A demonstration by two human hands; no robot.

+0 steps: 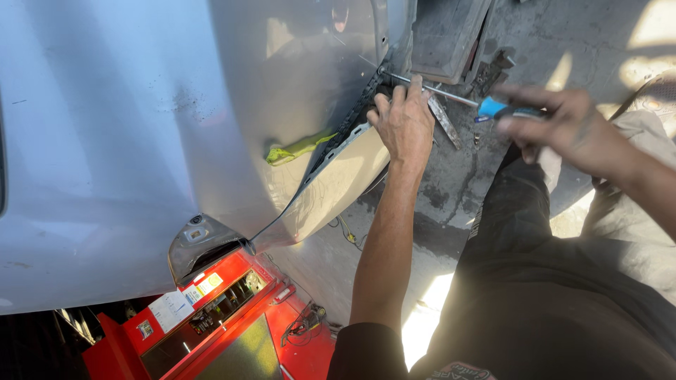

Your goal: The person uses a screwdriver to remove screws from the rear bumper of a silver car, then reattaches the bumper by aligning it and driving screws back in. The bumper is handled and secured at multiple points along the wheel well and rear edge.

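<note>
Screwdriver [451,93]: thin steel shaft with a blue-and-black handle, held far in the scene, above the concrete floor [451,190]. Tip sits at the dark seam of the car body, at the far edge of the silver panel [127,141].
Long axis: runs from the tip at far centre-left, slightly down and to the right, to the handle. Nearly level, tilted only a little.
Right hand [556,127]: closed around the blue handle at the right end of the tool; fingers wrapped, somewhat blurred.
Left hand [405,119]: fingers together and curled over the edge of the seam, just under the shaft near its tip; it looks to touch or nearly touch the shaft, cannot tell which. It holds nothing loose.
Key relation: the tip lies to the left of and beyond the right hand; the left hand is the nearer one to the tip, the right hand the nearer one to the handle. The hands are well apart along the shaft.
Bumper piece [338,183]: beige-lit curved panel hanging off just below the left hand, gapped from the silver panel.
Green rag [299,148]: tucked in that gap, left of the left hand.
Red tool cart [211,317]: near left, below the car body.
Dark trousers [535,281]: the person's leg, near right.
</note>
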